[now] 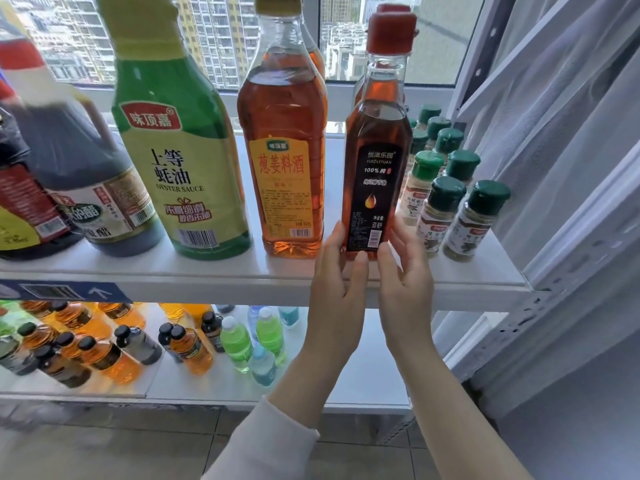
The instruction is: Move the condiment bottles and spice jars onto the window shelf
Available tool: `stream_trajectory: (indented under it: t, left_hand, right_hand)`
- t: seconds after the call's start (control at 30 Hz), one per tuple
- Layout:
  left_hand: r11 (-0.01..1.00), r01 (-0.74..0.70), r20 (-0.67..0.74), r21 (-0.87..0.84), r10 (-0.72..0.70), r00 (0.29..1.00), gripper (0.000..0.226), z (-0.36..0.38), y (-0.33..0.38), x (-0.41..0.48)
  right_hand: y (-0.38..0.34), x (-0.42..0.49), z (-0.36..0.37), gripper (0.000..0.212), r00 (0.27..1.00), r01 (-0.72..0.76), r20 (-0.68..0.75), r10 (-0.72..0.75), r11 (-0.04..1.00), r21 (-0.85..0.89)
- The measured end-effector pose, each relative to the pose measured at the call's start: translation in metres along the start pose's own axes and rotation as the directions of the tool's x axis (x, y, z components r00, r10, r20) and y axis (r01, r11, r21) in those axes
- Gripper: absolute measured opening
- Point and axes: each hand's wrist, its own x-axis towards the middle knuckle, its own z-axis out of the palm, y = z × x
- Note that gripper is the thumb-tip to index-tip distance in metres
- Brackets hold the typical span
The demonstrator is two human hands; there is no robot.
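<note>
On the white window shelf (214,271), near its front edge, stands a slim sesame oil bottle (375,168) with a red cap and black label, upright, amber liquid inside. Both hands cup its base: left hand (337,296) on the bottle's left side, fingers touching the lower label near the barcode; right hand (405,282) on the right side, fingers lightly spread and against the glass. Neither hand is fully wrapped around, more a loose two-sided hold than a firm clamp. Left arm wears a pale sleeve (263,441); right forearm is bare. Just left of the bottle sits a cooking wine bottle (282,157) with orange label, then a green oyster sauce bottle (173,150), then a dark vinegar jug (90,174) and more dark bottles at the frame's left edge, blurred. Just right of the held bottle, green-capped spice jars (450,202) stand in rows running back toward the window, the nearest ones close to the right hand. Lower shelf (346,386) below carries small orange, dark and green drink bottles (239,341). Sheer curtain (554,133) hangs at right, high-rise buildings visible through the glass.
</note>
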Motion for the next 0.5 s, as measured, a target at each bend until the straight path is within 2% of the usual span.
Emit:
stream_trajectory:
  t: [0.4,0.5]
  left_hand:
    - [0.999,-0.016,-0.015,0.050,0.017,1.000,0.040,0.000,0.000,0.001]
    - [0.998,0.017,-0.062,0.061,-0.014,0.998,0.040,-0.001,0.002,-0.003]
  right_hand:
    - [0.010,0.001,0.002,0.040,0.999,0.032,0.015,-0.031,0.997,-0.069]
    - [0.010,-0.011,-0.002,0.038,0.999,0.033,-0.020,-0.033,0.999,-0.028]
